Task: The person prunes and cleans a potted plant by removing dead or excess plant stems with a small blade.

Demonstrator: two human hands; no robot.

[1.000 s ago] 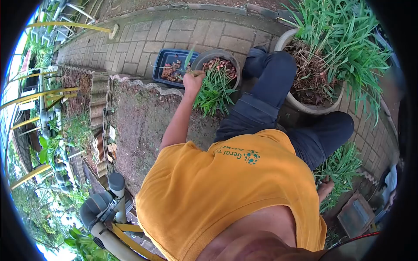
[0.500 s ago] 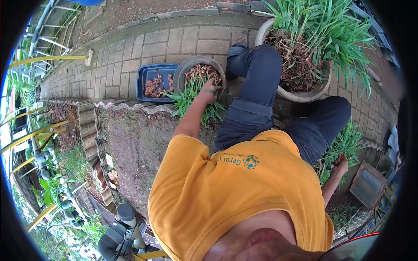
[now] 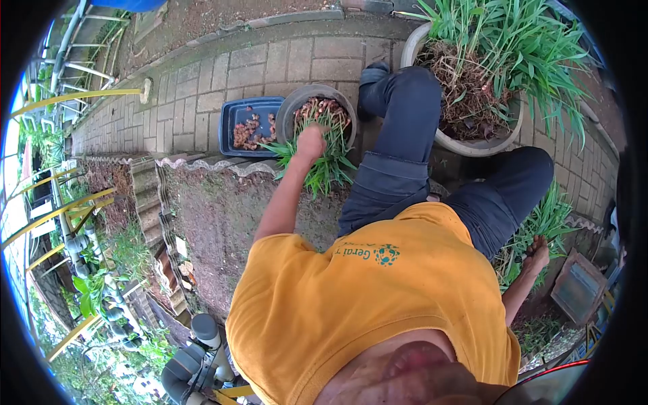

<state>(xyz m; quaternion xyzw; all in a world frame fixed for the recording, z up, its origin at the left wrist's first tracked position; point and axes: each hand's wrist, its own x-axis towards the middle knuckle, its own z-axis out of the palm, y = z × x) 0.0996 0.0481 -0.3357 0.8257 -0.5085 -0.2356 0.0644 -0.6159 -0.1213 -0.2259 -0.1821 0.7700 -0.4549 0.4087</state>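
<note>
My left hand (image 3: 312,142) is over the near left part of a round grey tub (image 3: 287,108), its fingers closed round leafy green stems (image 3: 331,135). Pinkish, ginger-like rhizomes (image 3: 322,109) on those stems lie inside the tub, and the leaves hang over its near rim. Left of the tub, touching or nearly so, is a blue rectangular basin (image 3: 227,121) with loose rhizome pieces (image 3: 248,132). Low on my right side, my right hand (image 3: 538,254) is closed beside a heap of long green leaves (image 3: 550,212); what it holds is too small to make out.
A large round planter (image 3: 472,147) with a root clump (image 3: 466,94) and tall leaves stands ahead right, beyond my knees. Brick paving (image 3: 270,62) runs across the front. Corrugated sheet edging (image 3: 223,165) borders a soil bed at left. A framed panel (image 3: 579,287) lies at right.
My left hand has moved left and back from the tub's right side, and its fingers have closed on the stems. My right hand stays beside the leaves. The whole view has shifted slightly.
</note>
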